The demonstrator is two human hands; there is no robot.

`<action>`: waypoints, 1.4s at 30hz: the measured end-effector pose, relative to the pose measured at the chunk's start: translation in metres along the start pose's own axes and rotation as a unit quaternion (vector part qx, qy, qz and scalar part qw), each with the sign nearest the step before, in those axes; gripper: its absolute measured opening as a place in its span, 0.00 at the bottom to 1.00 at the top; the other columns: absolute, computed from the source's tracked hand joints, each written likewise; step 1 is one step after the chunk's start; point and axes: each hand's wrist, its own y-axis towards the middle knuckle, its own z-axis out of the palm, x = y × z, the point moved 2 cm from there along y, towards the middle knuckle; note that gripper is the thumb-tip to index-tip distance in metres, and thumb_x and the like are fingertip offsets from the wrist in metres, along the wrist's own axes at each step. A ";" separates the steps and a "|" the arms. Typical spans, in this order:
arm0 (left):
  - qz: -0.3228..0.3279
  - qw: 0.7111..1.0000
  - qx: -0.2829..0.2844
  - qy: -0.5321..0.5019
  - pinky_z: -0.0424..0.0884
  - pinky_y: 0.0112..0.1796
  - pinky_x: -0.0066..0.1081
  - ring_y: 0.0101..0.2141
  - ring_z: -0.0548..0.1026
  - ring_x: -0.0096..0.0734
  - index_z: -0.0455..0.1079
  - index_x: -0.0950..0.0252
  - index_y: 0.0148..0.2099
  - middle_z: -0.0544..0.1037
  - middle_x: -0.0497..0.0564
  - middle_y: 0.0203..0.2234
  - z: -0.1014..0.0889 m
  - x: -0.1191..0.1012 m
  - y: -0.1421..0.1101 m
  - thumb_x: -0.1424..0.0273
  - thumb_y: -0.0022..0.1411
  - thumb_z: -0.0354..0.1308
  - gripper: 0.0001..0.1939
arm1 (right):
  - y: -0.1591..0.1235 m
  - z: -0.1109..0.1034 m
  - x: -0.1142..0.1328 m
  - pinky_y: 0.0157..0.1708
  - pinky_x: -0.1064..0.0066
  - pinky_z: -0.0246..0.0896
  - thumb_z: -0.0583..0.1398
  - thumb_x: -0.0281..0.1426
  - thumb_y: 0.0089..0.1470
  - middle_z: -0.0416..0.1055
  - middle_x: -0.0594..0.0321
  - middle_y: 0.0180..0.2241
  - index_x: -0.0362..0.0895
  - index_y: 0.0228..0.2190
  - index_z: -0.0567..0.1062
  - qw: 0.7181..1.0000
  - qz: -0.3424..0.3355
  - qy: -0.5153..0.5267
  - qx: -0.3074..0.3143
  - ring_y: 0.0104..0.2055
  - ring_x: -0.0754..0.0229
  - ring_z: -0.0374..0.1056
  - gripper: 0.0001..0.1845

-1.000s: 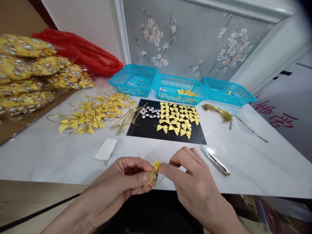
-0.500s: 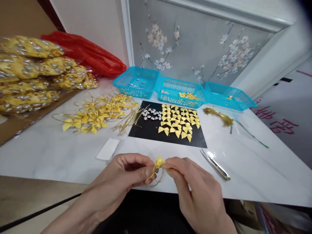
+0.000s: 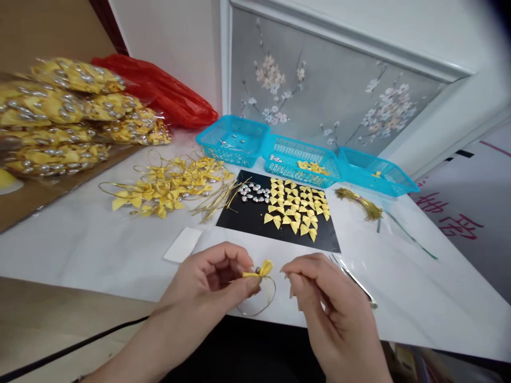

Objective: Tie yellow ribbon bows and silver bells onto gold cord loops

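Low over the front of the table, my left hand (image 3: 215, 282) pinches a small yellow ribbon bow (image 3: 265, 267) between thumb and fingers. A silver bead (image 3: 257, 271) sits at the bow's middle, and a thin gold cord loop (image 3: 273, 298) hangs below it. Just right of the bow, apart from it, is my right hand (image 3: 327, 303). Its thumb and fingertips are drawn together; whether anything tiny is between them is hidden. Beyond the hands, a black mat (image 3: 239, 221) bears rows of yellow bows (image 3: 292, 205) and a cluster of silver beads (image 3: 254, 192).
Finished-looking bows with cords (image 3: 163, 186) are heaped at left beside loose gold cords (image 3: 215, 199). Three blue baskets (image 3: 303, 146) line the wall. Tweezers (image 3: 355, 282) lie partly behind my right hand. A gold cord bundle (image 3: 359, 204), white card (image 3: 182, 244) and bagged bows (image 3: 51, 111) are also around.
My right hand has let go of the bow and moved slightly right. The bow has turned in my left hand, showing its bead on top. The camera view has shifted a little.
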 end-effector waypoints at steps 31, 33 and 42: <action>0.001 0.997 0.037 -0.069 0.64 0.28 0.22 0.26 0.68 0.24 0.69 0.63 0.30 0.72 0.41 0.22 -0.003 0.010 0.003 0.76 0.50 0.69 0.10 | 0.001 0.034 0.020 0.31 0.67 0.66 0.58 0.16 0.58 0.76 0.55 0.33 0.40 0.36 0.74 0.944 -0.257 -0.198 -0.061 0.32 0.59 0.69 0.09; 0.010 0.997 0.036 -0.067 0.63 0.27 0.22 0.26 0.67 0.24 0.69 0.62 0.30 0.71 0.41 0.22 -0.004 0.011 0.003 0.74 0.52 0.69 0.09 | 0.002 0.034 0.017 0.32 0.69 0.68 0.56 0.14 0.58 0.76 0.56 0.33 0.41 0.36 0.73 0.964 -0.209 -0.154 -0.052 0.32 0.60 0.70 0.12; 0.025 1.000 -0.017 -0.008 0.63 0.26 0.24 0.25 0.66 0.25 0.72 0.63 0.29 0.70 0.42 0.22 -0.004 0.011 0.002 0.71 0.52 0.66 0.05 | -0.001 0.028 0.025 0.24 0.78 0.68 0.55 0.16 0.56 0.77 0.65 0.29 0.46 0.34 0.70 0.984 -0.148 -0.043 -0.088 0.26 0.67 0.72 0.13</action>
